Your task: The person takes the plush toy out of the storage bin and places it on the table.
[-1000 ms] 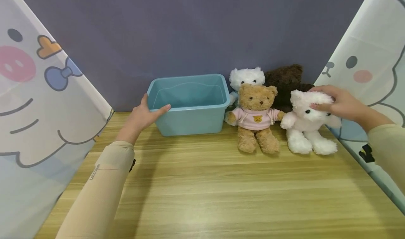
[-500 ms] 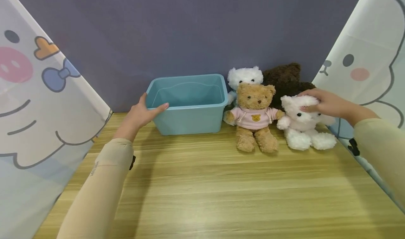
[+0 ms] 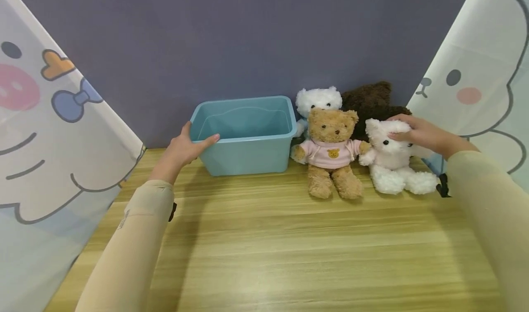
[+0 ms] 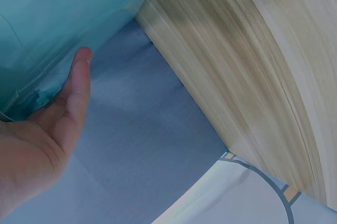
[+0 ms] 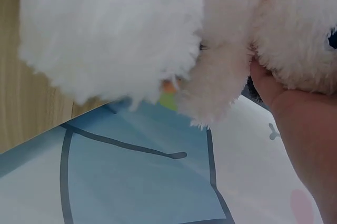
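A light blue plastic storage bin (image 3: 248,157) stands against the back wall in the head view. My left hand (image 3: 182,149) holds its left front corner, thumb along the front rim and fingers by the left side. In the left wrist view, fingers (image 4: 79,95) lie along the bin's outer wall (image 4: 68,8). My right hand (image 3: 421,133) grips the head of a white plush toy (image 3: 390,160), which sits upright at the right. The right wrist view shows its white fur (image 5: 110,29) close up, with the hand (image 5: 295,124) beneath its head.
Left of the white plush sits a brown teddy bear (image 3: 332,128) in a pink hoodie. Behind are another white teddy bear (image 3: 317,98) and a dark brown plush (image 3: 368,100), partly hidden. Cartoon-printed cloths (image 3: 467,73) flank the wooden table (image 3: 264,257).
My right hand and the white plush have shifted slightly left, nearer the brown teddy bear. The left hand still holds the bin's corner.
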`<action>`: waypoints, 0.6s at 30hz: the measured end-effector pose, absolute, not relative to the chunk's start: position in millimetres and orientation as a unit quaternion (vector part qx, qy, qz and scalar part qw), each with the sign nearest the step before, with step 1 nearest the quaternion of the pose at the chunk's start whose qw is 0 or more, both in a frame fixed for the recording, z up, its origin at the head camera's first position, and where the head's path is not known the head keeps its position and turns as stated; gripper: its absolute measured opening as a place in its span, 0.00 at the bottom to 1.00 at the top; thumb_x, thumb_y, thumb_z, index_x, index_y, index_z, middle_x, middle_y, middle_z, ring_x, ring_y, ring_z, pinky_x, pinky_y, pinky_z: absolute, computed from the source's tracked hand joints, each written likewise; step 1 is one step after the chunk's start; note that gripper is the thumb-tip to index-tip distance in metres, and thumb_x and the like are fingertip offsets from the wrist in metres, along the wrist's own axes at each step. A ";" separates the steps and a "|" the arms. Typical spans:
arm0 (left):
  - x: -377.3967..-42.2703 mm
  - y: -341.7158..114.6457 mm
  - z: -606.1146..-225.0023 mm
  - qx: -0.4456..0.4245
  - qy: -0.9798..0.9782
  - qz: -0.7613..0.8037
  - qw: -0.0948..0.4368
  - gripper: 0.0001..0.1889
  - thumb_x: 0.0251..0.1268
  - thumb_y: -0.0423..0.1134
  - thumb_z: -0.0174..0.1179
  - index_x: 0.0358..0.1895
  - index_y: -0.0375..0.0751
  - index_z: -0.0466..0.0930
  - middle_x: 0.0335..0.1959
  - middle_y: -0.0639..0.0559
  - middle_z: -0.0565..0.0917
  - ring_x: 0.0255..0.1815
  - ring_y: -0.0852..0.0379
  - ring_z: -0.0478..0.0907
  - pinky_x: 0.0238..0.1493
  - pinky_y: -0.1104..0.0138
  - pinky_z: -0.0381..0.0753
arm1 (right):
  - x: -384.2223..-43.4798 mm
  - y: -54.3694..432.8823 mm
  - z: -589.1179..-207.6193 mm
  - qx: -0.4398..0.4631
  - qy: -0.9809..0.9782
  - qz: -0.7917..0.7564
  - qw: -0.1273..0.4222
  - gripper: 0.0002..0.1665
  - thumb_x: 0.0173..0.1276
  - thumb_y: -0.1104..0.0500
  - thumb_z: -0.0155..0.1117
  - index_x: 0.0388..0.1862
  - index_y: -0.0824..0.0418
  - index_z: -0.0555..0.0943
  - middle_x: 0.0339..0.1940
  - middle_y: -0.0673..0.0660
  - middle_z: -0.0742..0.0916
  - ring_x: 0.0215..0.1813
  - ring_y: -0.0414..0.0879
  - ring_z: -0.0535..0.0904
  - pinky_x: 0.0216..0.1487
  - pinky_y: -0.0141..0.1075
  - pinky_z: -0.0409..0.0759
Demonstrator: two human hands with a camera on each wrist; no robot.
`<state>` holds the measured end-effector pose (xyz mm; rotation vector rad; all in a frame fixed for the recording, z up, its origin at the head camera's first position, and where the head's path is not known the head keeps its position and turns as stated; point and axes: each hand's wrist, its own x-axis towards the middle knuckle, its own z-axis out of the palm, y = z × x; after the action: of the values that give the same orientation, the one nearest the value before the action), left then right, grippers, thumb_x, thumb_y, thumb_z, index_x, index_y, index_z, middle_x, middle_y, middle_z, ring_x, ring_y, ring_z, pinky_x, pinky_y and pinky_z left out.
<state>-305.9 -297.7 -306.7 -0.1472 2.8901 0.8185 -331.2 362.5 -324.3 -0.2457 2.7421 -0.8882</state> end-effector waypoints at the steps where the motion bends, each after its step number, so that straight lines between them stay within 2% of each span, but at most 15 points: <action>1: -305.7 -297.5 -307.2 -0.049 0.959 0.271 0.068 0.76 0.44 0.96 0.46 0.85 0.60 0.13 0.88 0.28 0.44 0.84 0.22 0.55 0.76 0.27 0.63 | -330.7 362.4 -324.4 -0.083 0.940 -0.306 0.126 0.51 0.82 0.34 0.57 0.88 0.57 0.49 0.89 0.74 0.44 0.84 0.83 0.43 0.68 0.81 0.59; 4: -305.2 -297.8 -308.2 -0.047 0.959 0.268 0.072 0.76 0.45 0.96 0.46 0.84 0.59 0.12 0.87 0.27 0.48 0.83 0.22 0.56 0.76 0.27 0.63 | -330.5 361.9 -325.0 -0.086 0.938 -0.312 0.128 0.50 0.82 0.34 0.57 0.88 0.57 0.50 0.89 0.74 0.44 0.84 0.83 0.43 0.68 0.81 0.58; 7: -304.6 -298.6 -308.3 -0.045 0.959 0.271 0.074 0.76 0.45 0.96 0.46 0.84 0.59 0.11 0.85 0.25 0.56 0.80 0.24 0.64 0.75 0.28 0.65 | -332.5 360.5 -325.1 -0.084 0.939 -0.307 0.129 0.51 0.82 0.34 0.56 0.89 0.57 0.49 0.89 0.74 0.43 0.84 0.83 0.43 0.68 0.81 0.58; 11: -304.2 -297.6 -307.8 -0.044 0.957 0.278 0.071 0.76 0.45 0.96 0.47 0.84 0.59 0.12 0.76 0.27 0.72 0.71 0.30 0.78 0.72 0.32 0.71 | -336.7 357.7 -326.2 -0.086 0.943 -0.297 0.123 0.53 0.82 0.32 0.54 0.90 0.56 0.47 0.89 0.74 0.44 0.84 0.83 0.43 0.69 0.82 0.57; 13: -303.5 -296.8 -307.6 -0.045 0.956 0.281 0.071 0.76 0.44 0.96 0.47 0.84 0.60 0.12 0.73 0.28 0.76 0.68 0.33 0.80 0.71 0.33 0.73 | -338.7 356.0 -326.9 -0.088 0.944 -0.294 0.122 0.53 0.82 0.32 0.54 0.91 0.56 0.46 0.89 0.74 0.43 0.84 0.84 0.43 0.69 0.82 0.56; 15: -302.9 -296.6 -307.7 -0.046 0.956 0.282 0.073 0.76 0.45 0.96 0.47 0.84 0.60 0.11 0.75 0.28 0.74 0.69 0.32 0.79 0.71 0.33 0.73 | -339.7 354.9 -327.1 -0.090 0.944 -0.293 0.122 0.52 0.83 0.33 0.53 0.91 0.56 0.46 0.89 0.75 0.43 0.83 0.84 0.43 0.69 0.83 0.56; 18: -301.8 -296.4 -307.3 -0.044 0.956 0.283 0.068 0.76 0.46 0.95 0.47 0.84 0.60 0.11 0.83 0.26 0.60 0.77 0.27 0.70 0.73 0.31 0.70 | -340.1 355.1 -327.4 -0.087 0.944 -0.294 0.121 0.52 0.84 0.33 0.52 0.91 0.56 0.45 0.89 0.75 0.42 0.83 0.85 0.42 0.69 0.83 0.55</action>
<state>-301.8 -296.4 -307.3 -0.1311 2.8784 0.8520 -340.1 355.1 -327.4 -0.2550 2.7578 -0.8591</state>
